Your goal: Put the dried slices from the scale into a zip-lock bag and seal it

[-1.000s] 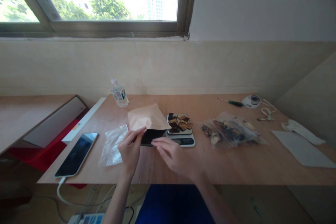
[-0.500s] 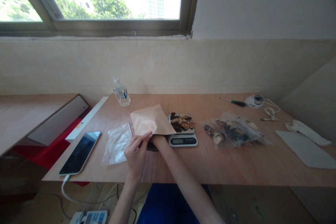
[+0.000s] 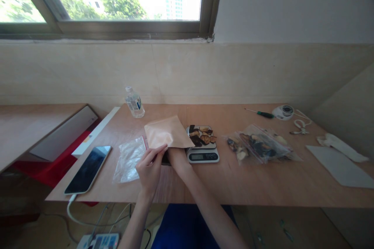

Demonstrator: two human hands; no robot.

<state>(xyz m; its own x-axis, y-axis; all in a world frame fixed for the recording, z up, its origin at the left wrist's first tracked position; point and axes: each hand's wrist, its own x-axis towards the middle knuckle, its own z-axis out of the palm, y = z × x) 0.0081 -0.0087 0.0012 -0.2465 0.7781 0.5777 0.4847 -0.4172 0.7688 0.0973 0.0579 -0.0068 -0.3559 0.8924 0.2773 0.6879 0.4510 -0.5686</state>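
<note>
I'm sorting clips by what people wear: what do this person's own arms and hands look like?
The left forearm and right forearm are slim and bare as far as the picture shows, with no sleeve, watch or bracelet visible. The left hand wears no glove. The right hand is largely hidden.

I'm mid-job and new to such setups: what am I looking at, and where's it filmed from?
There is no machine: these are a person's two bare hands, filmed by one head-worn camera looking forward and down. The left hand pinches the edge of a tan paper bag; the right hand reaches into its opening, fingers hidden. On the light-brown wooden table, a white digital scale holds brown dried slices. To the left lie a clear plastic bag and a black-screened phone, with a clear plastic bottle behind. To the right are clear bags of dried pieces and a green-and-black screwdriver.
</note>
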